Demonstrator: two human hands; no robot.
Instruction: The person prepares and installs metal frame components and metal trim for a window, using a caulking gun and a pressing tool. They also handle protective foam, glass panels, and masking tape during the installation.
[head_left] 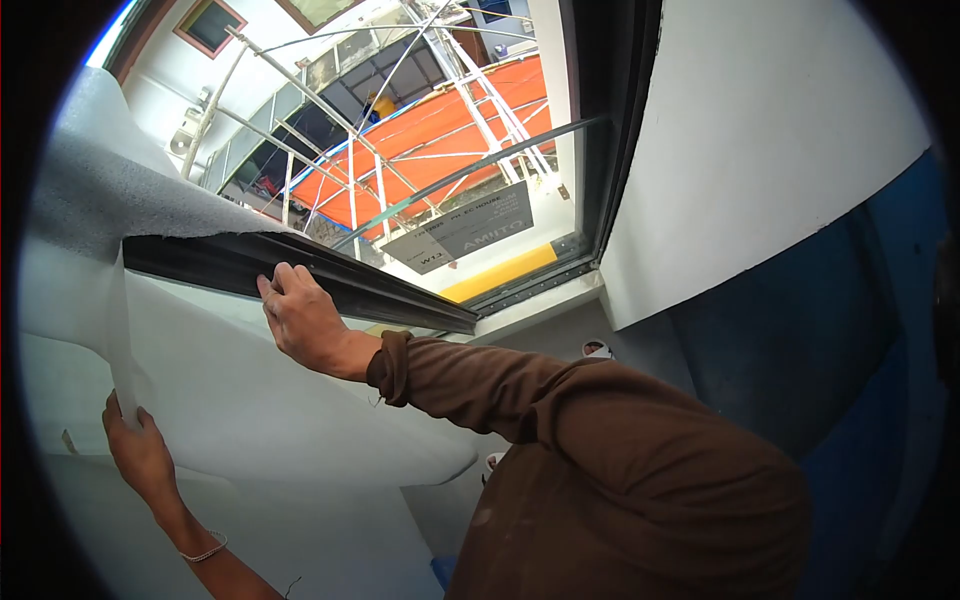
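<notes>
My right hand (308, 322), at the end of a brown sleeve, has its fingers bent against the dark frame bar (230, 268) of a window sash; whether something small is between them is hidden. Lower left, my left hand (138, 450), with a bracelet on the wrist, pinches the hanging edge of a white foam sheet (210, 400). This sheet drapes over the left end of the bar and spreads below it. A grey label (465, 230) with printed text is on the window glass above the bar.
Through the window, scaffolding poles (350, 180) stand before an orange sheet (420, 150). A yellow strip (500, 273) lies along the lower window frame. At the right are a white wall (760, 130) and a dark blue surface (800, 320).
</notes>
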